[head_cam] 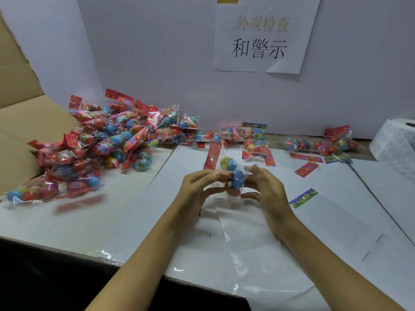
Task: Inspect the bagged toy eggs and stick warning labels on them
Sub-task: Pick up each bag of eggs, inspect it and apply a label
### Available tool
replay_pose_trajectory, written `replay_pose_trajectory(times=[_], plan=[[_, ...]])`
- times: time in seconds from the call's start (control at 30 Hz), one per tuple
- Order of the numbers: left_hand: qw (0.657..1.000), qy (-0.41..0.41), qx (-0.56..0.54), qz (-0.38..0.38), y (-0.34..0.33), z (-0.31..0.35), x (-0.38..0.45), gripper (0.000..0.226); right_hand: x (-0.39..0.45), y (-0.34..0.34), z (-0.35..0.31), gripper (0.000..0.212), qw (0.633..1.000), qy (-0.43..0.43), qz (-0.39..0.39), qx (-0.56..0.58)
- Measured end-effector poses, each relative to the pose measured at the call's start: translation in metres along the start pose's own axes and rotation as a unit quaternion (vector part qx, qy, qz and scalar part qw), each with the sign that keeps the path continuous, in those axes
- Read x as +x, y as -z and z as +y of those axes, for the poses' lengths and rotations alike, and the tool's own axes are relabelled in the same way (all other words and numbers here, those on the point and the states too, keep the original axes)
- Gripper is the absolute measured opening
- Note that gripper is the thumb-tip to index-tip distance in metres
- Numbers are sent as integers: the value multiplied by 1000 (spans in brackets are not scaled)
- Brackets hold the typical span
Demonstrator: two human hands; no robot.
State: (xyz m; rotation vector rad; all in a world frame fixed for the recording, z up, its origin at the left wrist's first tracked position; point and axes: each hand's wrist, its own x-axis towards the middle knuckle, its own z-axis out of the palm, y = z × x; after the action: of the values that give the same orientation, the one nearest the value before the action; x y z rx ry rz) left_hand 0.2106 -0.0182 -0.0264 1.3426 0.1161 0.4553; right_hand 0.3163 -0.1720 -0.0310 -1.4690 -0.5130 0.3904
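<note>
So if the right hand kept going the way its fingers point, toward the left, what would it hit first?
Probably the left hand: the right hand holds the bagged eggs between them, with its fingers aimed at the left fingertips across the bag. Depth is hard to judge from this view.

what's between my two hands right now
In the head view, a clear bag of toy eggs sits between the left hand and right hand, pinched by both.

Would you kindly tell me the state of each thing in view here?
Bag of eggs: sealed, held above the table by both hands.
Left hand: gripping the bag.
Right hand: gripping the bag.
Pile of bags: heaped loosely beside the box.
Cardboard box: open.
Label roll: partly unwound.
Sign: taped to the wall.
</note>
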Motion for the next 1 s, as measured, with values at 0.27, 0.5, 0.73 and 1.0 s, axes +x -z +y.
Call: replay_pose_trajectory(times=[0.27, 0.5, 0.73, 1.0], plan=[[987, -34, 72, 140, 1, -9, 5, 14, 3, 0, 6, 29, 993, -42, 1, 111], [983, 31, -19, 180, 5, -7, 9, 30, 4, 1, 0, 32, 981, -79, -49, 171], [991, 63, 11, 121, 1, -2, 4, 27, 0, -3, 2, 57, 987, -78, -111, 92], [993, 69, 79, 57, -1, -6, 1, 8, -3, -7, 0, 39, 994, -71, -84, 28]])
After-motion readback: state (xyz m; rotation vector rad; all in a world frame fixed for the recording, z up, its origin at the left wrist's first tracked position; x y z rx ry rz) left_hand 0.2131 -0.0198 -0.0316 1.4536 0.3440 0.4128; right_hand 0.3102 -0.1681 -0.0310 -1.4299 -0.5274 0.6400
